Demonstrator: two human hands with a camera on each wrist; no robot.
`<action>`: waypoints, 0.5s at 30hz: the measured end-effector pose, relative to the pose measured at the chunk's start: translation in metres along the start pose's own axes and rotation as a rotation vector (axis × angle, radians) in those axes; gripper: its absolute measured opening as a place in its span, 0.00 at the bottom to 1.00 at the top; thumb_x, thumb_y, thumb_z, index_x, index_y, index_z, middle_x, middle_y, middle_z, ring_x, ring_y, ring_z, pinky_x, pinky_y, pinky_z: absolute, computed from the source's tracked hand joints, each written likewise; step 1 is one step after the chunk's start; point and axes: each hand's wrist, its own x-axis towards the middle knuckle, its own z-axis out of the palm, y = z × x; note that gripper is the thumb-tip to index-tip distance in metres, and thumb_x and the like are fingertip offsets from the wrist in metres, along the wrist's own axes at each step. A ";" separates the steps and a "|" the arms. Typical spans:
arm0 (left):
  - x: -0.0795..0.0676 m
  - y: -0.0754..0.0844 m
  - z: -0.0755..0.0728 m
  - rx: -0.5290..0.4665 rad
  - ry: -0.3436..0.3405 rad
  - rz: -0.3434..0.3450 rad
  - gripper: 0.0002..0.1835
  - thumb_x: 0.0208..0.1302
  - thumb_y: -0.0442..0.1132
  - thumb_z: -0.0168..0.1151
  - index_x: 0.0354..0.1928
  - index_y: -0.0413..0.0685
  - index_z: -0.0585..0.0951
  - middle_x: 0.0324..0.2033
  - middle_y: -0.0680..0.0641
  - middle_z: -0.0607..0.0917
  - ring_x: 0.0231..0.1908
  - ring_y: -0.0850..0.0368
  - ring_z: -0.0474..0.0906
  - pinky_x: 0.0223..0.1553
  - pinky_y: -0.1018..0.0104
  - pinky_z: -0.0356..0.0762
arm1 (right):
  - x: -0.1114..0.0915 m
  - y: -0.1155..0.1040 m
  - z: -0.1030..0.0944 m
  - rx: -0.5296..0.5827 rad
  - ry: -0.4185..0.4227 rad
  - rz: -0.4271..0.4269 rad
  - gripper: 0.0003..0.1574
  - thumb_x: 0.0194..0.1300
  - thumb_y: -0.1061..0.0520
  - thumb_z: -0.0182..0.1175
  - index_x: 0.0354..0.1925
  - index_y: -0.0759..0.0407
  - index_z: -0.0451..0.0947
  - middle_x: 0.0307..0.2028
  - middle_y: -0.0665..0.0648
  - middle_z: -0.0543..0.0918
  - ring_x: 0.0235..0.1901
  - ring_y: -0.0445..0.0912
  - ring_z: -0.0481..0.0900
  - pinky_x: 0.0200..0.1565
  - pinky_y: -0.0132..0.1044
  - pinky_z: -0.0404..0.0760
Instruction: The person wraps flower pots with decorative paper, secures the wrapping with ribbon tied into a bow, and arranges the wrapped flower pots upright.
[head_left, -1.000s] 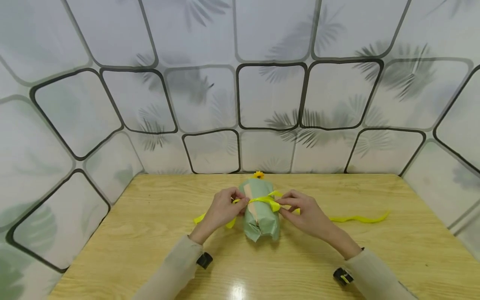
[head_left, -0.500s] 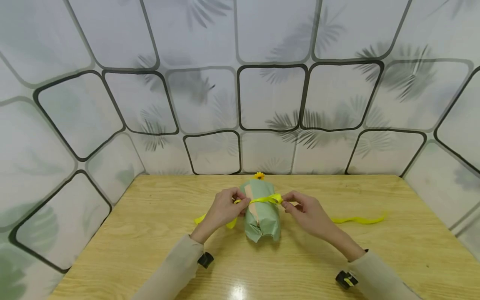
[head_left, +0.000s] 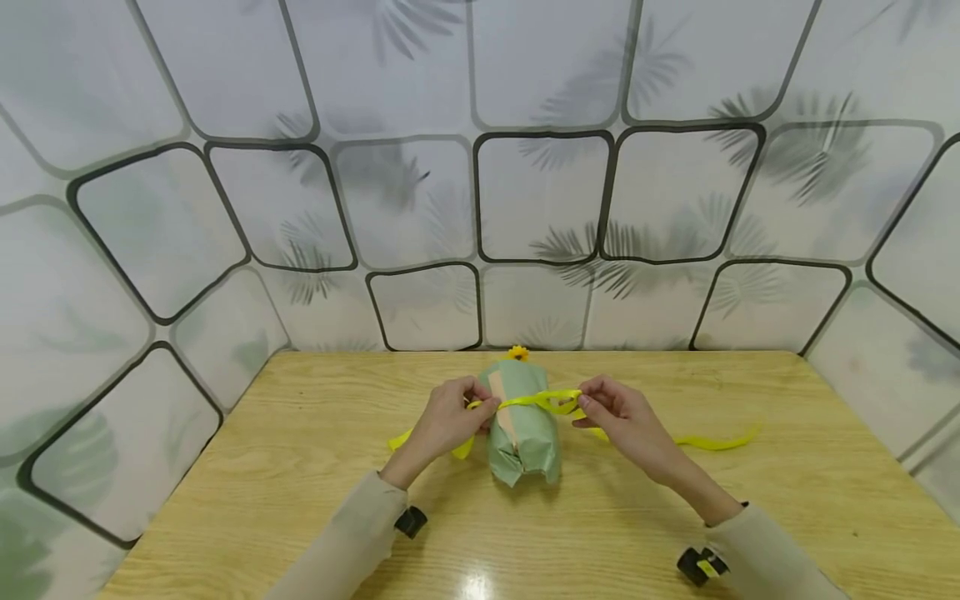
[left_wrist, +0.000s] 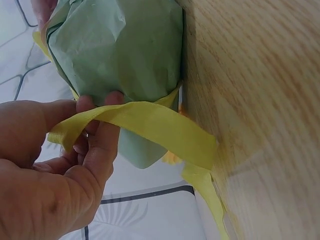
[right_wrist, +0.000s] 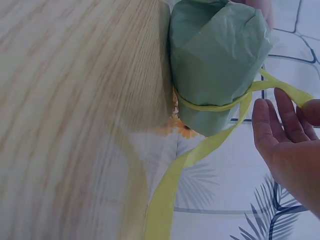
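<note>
A bundle in pale green paper [head_left: 534, 450] lies on the table, with yellow ribbon [head_left: 525, 400] tied around its middle. On its left side my left hand [head_left: 450, 415] pinches the ribbon between thumb and fingers; in the left wrist view a length of ribbon [left_wrist: 160, 125] drapes over those fingers and drops to the wood. My right hand [head_left: 630, 421] pinches a ribbon loop [head_left: 564, 402] just right of the bundle, its other fingers loosely bent. A ribbon tail [right_wrist: 172, 185] hangs below in the right wrist view. An orange-yellow flower [head_left: 517, 353] pokes out at the far end.
The wooden table [head_left: 337, 533] reaches back to a patterned wall covering [head_left: 540, 192], close behind the flower. Rightward along the wood runs a loose ribbon tail [head_left: 720, 442]. Another ribbon end [head_left: 401, 439] shows left of the left wrist.
My right hand has moved to the right and now pinches the loop, drawing it out from the bundle. The loose right tail has slid slightly left. My left hand has stayed in place.
</note>
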 end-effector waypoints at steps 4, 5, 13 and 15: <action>0.001 0.000 -0.001 0.009 -0.007 -0.004 0.07 0.73 0.40 0.63 0.38 0.42 0.82 0.34 0.43 0.85 0.30 0.47 0.88 0.35 0.54 0.89 | 0.000 0.000 -0.001 0.067 -0.008 0.015 0.18 0.82 0.58 0.49 0.53 0.76 0.69 0.49 0.60 0.87 0.50 0.39 0.87 0.52 0.37 0.87; 0.001 0.001 -0.001 0.012 -0.008 -0.005 0.07 0.73 0.40 0.63 0.38 0.42 0.82 0.34 0.43 0.85 0.30 0.48 0.88 0.35 0.54 0.89 | -0.001 0.000 -0.002 0.079 -0.007 0.021 0.18 0.82 0.58 0.48 0.53 0.76 0.68 0.47 0.56 0.87 0.49 0.38 0.87 0.52 0.35 0.86; 0.001 0.000 -0.001 0.030 -0.011 0.000 0.07 0.73 0.39 0.63 0.38 0.43 0.82 0.32 0.44 0.84 0.28 0.52 0.86 0.33 0.59 0.89 | -0.001 0.000 -0.002 0.112 0.026 0.092 0.18 0.83 0.56 0.47 0.54 0.74 0.67 0.35 0.48 0.77 0.33 0.40 0.79 0.41 0.35 0.84; 0.001 0.000 -0.001 0.035 -0.012 0.001 0.07 0.73 0.39 0.63 0.38 0.43 0.82 0.31 0.45 0.84 0.28 0.51 0.86 0.33 0.59 0.88 | -0.001 0.000 -0.003 0.089 0.029 0.098 0.18 0.83 0.55 0.47 0.54 0.73 0.68 0.33 0.49 0.75 0.29 0.41 0.75 0.37 0.37 0.83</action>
